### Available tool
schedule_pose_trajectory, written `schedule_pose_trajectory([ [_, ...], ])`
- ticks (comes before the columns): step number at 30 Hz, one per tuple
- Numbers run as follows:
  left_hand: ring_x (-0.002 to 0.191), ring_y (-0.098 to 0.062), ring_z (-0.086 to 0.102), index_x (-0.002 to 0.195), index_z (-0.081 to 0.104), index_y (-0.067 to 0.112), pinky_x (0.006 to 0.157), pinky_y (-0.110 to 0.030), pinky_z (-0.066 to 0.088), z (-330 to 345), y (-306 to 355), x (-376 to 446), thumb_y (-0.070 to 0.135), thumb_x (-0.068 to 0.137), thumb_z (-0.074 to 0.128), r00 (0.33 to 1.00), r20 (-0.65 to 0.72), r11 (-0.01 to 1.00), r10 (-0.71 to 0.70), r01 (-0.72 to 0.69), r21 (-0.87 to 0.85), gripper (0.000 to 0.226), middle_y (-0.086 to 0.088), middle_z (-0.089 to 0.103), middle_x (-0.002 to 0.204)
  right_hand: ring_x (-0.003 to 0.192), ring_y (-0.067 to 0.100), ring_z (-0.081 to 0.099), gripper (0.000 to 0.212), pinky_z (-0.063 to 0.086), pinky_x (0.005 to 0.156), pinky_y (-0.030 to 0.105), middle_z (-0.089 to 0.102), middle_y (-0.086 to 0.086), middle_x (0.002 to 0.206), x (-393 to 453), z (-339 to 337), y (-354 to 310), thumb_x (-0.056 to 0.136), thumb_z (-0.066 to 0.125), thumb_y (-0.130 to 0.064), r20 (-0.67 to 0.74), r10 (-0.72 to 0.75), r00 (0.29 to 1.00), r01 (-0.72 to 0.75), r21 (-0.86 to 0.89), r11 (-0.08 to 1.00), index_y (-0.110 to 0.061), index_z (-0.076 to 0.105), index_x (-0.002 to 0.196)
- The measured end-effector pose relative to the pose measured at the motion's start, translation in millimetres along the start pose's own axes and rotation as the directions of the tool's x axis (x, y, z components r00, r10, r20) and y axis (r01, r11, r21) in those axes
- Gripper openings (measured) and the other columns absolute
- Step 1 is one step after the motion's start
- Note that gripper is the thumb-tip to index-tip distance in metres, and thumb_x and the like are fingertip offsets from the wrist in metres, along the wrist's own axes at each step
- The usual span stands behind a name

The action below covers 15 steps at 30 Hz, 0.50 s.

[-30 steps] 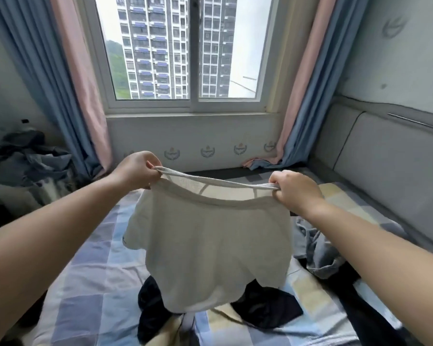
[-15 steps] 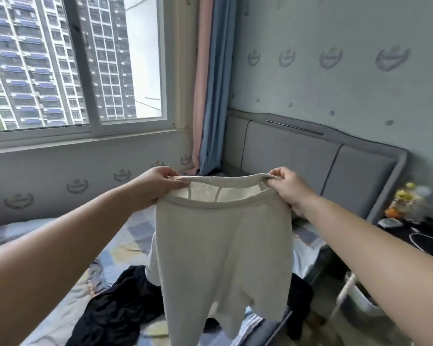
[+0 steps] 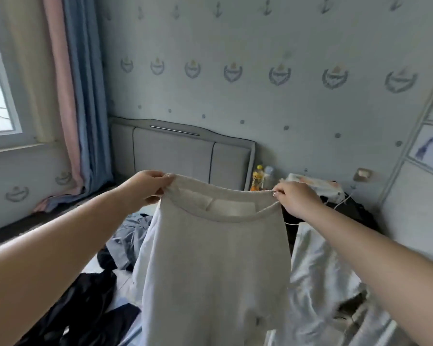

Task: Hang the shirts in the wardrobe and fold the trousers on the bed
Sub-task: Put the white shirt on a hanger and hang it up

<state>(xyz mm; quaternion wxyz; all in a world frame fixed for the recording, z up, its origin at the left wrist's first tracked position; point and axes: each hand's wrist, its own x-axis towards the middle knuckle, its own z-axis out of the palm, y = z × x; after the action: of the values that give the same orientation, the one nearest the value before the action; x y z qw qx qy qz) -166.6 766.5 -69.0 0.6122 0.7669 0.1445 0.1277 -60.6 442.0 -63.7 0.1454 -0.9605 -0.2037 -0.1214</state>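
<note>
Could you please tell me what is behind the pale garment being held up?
Behind the pale garment, gripped at its waistband by the left hand and right hand, dark clothes, grey clothes and a white cloth show at its sides. What lies directly behind it is covered.

I see a pair of pale cream knit trousers [image 3: 218,265] held up in the air in front of me — waistband stretched wide and roughly level, its opening facing me with the lighter pocket linings showing inside. The fabric hangs straight down below, out of the bottom of the view. Behind and under it lies the bed with its grey padded headboard [image 3: 175,156].
</note>
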Motion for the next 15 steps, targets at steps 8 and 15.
schedule_pose_trajectory([
  [8,0.046,-0.008,0.062,0.082,0.059,0.006,0.049,-0.017,0.053,177.1,41.3,-1.7,0.020,0.099,0.048,0.953,0.302,0.831,-0.003,0.171,-0.530,0.024,-0.001,0.065,0.055,0.069,0.027,0.067,0.021,0.058,0.069,0.042,0.063,0.013,0.084,-47.5,-41.9,132.8,0.102,0.032,-0.014,0.132,0.459,0.879,-0.427,0.646,0.633,-0.016,0.053,0.098],
  [15,0.056,-0.008,0.062,0.083,0.063,0.010,0.051,-0.018,0.055,296.2,73.3,0.2,0.027,0.096,0.054,0.910,0.412,0.698,-0.048,0.326,-0.638,0.024,0.001,0.066,0.060,0.041,0.016,0.058,0.028,0.050,0.040,0.022,0.061,0.008,0.063,-77.2,-66.2,217.3,0.099,0.038,-0.006,0.250,0.704,0.665,-0.292,0.954,-0.063,-0.012,0.057,0.080],
])
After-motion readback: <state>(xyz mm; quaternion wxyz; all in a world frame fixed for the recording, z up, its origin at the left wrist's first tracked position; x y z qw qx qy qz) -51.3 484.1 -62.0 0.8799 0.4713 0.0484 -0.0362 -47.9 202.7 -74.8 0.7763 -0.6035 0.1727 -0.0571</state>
